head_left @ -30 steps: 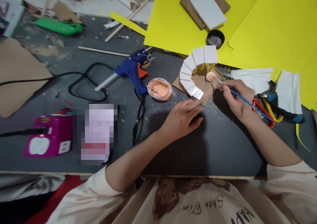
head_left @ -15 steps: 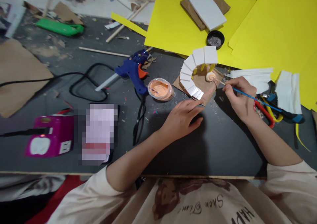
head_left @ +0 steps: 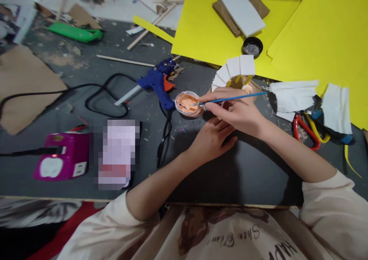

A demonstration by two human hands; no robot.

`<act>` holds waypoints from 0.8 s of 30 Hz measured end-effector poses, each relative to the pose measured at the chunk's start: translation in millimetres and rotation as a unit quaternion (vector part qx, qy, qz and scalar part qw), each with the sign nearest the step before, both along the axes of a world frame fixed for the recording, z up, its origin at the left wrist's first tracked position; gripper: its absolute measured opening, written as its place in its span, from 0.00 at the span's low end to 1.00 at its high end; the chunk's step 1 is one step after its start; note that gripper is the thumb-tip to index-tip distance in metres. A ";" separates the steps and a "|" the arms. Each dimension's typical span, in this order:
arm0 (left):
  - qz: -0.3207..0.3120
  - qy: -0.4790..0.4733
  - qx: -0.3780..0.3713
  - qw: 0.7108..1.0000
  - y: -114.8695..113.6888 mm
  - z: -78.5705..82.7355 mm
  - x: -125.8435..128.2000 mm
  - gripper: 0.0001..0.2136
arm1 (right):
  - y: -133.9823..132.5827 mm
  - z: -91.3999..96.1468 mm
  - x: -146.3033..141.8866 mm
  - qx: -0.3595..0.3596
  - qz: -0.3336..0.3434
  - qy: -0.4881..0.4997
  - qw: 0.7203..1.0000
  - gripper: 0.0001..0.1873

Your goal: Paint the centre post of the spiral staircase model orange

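Observation:
My right hand [head_left: 234, 110] is closed on a thin blue paintbrush [head_left: 230, 98]. It reaches left across my other hand, and the brush tip sits in the small round pot of orange paint [head_left: 187, 103]. My left hand [head_left: 211, 137] lies flat on the dark table, fingers stretched toward the model and partly under my right hand. The model is a curved staircase of white steps [head_left: 234, 70] on yellow posts, with a small orange-painted piece [head_left: 247, 88] at its foot. My right hand covers most of the model's base.
A blue glue gun [head_left: 156, 83] with black cable lies left of the paint pot. Yellow sheets [head_left: 316, 33], a small black pot [head_left: 252, 46], white paper pieces [head_left: 293, 95], scissors [head_left: 304, 131], a magenta box [head_left: 63, 162] and cardboard [head_left: 23, 87] lie around.
My right hand has swung left with the brush, from the small orange piece at the foot of the staircase to the paint pot. My left hand has stayed put.

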State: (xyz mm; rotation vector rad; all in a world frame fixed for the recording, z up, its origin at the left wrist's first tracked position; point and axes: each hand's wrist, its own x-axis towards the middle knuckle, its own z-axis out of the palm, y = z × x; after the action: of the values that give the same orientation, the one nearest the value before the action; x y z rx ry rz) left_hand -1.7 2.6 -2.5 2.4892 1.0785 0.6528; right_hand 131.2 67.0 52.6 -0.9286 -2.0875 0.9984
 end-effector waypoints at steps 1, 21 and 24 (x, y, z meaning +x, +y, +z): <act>0.004 0.000 0.004 1.000 -0.4 -0.3 0.0 0.12 | 2.8 -1.9 -6.1 0.001 0.004 -0.014 1.000 0.11; -0.006 0.009 -0.041 0.999 0.3 2.1 -1.4 0.12 | -22.0 -45.6 88.8 0.052 -0.308 0.167 0.935 0.05; -0.007 0.009 -0.034 0.999 -0.1 2.6 -2.0 0.12 | -27.4 -53.8 88.0 0.039 -0.299 0.139 0.943 0.05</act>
State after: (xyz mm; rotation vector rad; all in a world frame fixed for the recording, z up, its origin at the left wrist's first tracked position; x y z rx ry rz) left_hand -3.7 2.5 0.1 2.4469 1.0717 0.5816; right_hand 219.1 39.5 -1.2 -1.2026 -1.4601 0.6682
